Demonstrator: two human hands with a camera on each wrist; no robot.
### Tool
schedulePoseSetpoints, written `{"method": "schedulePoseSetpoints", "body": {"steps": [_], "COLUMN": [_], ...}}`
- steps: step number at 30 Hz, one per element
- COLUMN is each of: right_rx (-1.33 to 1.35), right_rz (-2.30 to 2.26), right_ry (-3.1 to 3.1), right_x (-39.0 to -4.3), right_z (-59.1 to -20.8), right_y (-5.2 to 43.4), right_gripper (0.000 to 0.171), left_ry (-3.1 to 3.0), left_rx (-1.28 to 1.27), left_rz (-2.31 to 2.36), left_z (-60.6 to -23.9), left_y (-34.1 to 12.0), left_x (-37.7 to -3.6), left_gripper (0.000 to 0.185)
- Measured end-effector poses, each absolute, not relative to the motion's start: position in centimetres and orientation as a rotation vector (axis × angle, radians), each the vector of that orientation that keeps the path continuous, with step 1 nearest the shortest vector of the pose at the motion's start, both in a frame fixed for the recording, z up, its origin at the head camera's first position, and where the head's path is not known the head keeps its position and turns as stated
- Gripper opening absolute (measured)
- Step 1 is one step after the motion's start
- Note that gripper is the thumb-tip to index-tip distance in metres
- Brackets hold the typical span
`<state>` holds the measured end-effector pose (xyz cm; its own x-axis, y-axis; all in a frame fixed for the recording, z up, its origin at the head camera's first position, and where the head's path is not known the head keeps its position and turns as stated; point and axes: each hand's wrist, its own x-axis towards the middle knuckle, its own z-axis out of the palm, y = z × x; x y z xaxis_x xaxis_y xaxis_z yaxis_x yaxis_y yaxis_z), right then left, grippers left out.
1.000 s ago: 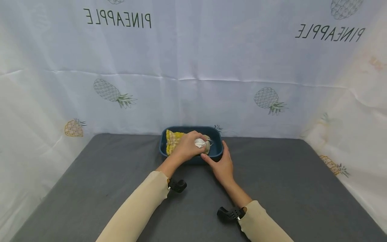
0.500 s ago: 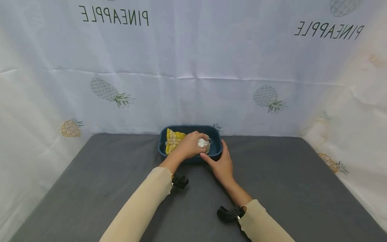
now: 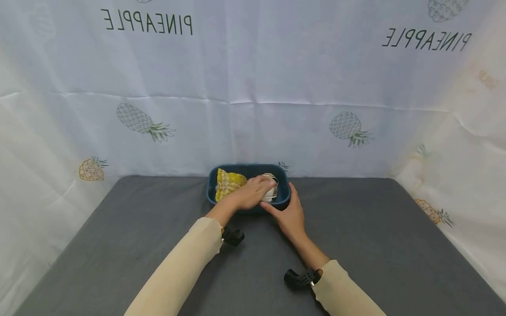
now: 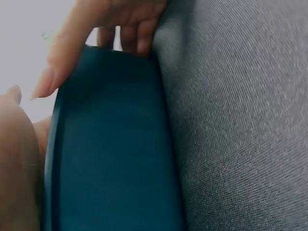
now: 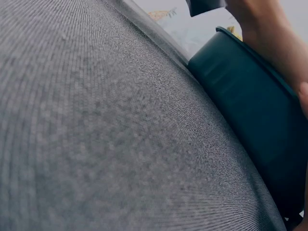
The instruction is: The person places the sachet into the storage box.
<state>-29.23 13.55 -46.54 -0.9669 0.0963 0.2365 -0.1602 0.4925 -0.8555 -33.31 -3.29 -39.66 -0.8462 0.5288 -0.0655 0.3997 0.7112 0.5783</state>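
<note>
A dark blue bin (image 3: 247,167) stands at the table's far edge. Inside its right half lies a whitish and beige bundle (image 3: 271,191) with thin pale cord loops, its kind unclear. My left hand (image 3: 250,194) reaches over the near rim, fingers extended and laid on the bundle, covering its left part. Around the bin's near right corner my right hand (image 3: 290,215) holds on, its thumb at the front rim and its fingers along the right side. The left wrist view shows that right hand (image 4: 118,19) at the end of the bin's wall (image 4: 113,139).
A yellow-and-white netted packet (image 3: 229,184) fills the bin's left part, beside my left hand. Grey cloth covers the table (image 3: 253,272). A white curtain (image 3: 253,79) printed with pineapples hangs right behind the bin.
My left hand has loosened from its curled grip on the white part of the bundle, and its fingers now lie extended. More of the bundle and its cord shows. The right hand stays put.
</note>
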Motion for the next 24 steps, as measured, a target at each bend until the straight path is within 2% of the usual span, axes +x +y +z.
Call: {"method": "schedulePoseSetpoints", "body": {"steps": [9, 16, 20, 24], "right_rx": [0.043, 0.121, 0.170, 0.246], "right_rz": [1.440, 1.443, 1.382, 1.247], "right_ry": [-2.490, -2.576, -2.683, -2.831], "right_x": [-29.0, -29.1, -29.3, -29.7], "right_z": [-47.2, -46.8, -46.4, -45.5], "right_y": [14.3, 14.7, 15.8, 18.2], "right_gripper": [0.113, 0.112, 0.105, 0.097], "left_ry": [2.768, 2.820, 2.986, 3.125], "left_rx": [0.839, 0.912, 0.833, 0.587], "left_rz": [0.873, 1.064, 1.055, 0.944], "left_z": [-40.1, -39.1, -38.6, -38.3], "left_y": [-3.1, -6.0, -9.0, -12.1], "left_x": [-30.9, -28.4, -27.4, -27.3], "left_gripper": [0.056, 0.049, 0.044, 0.049]}}
